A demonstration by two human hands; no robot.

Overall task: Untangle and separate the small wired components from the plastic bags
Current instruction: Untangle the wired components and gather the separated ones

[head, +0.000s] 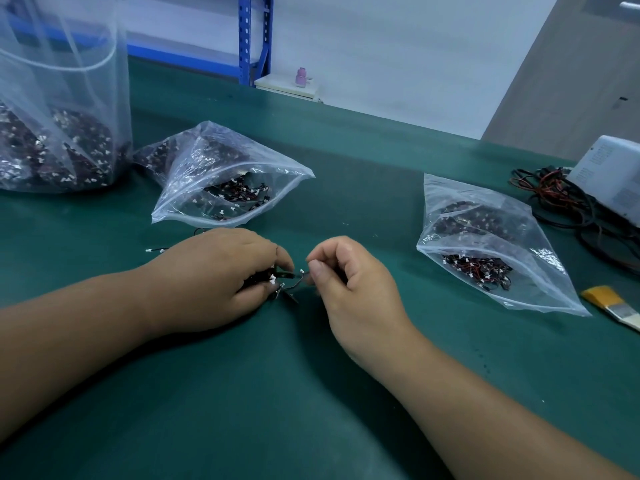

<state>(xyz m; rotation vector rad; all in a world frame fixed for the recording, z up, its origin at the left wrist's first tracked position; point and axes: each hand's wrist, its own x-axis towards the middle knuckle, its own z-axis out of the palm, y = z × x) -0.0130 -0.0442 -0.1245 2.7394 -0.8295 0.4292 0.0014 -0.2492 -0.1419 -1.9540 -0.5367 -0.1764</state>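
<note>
A small clump (268,277) of black wired components with white plugs is gripped in the left hand (214,275). Its fingers are curled down over the clump on the green mat (242,393), so most of the clump is hidden. One wire (301,272) sticking out of the clump is pinched between thumb and forefinger of the right hand (349,277), with the other fingers curled in toward the palm. The two hands are held just apart, and the wire spans the gap. How the wire is tangled into the clump cannot be made out.

A loose piece (156,250) is seen on the mat just left of the left hand, partly covered by it. Behind the left hand an open bag (221,174) of components is laid, its mouth turned toward the hands. A second bag (485,244) is laid well to the right. A tall bag (59,116), cut off by the left and top edges, is stood at the far left. At the right edge a brush (609,301), a white box (609,174) and a heap of cables (561,202) are seen, each partly cut off.
</note>
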